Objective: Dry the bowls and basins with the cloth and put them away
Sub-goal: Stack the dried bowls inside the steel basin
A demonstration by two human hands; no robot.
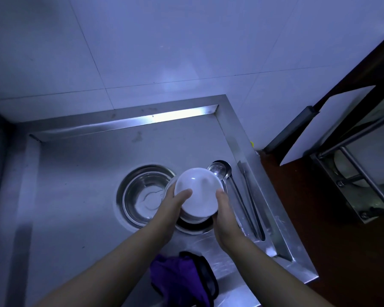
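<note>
head view | white bowls stacked upside down, frame centre, over steel basin | left hand and right hand clasp stack sides | likely wet, slick, breakable: hold by rims | cloth bottom centre, untouched

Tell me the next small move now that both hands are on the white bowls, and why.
Probably free one hand and pick up the purple cloth. The left hand and right hand hold the stacked white bowls above the steel basin, while the cloth lies untouched on the counter's near edge, so no drying can start yet.
</note>
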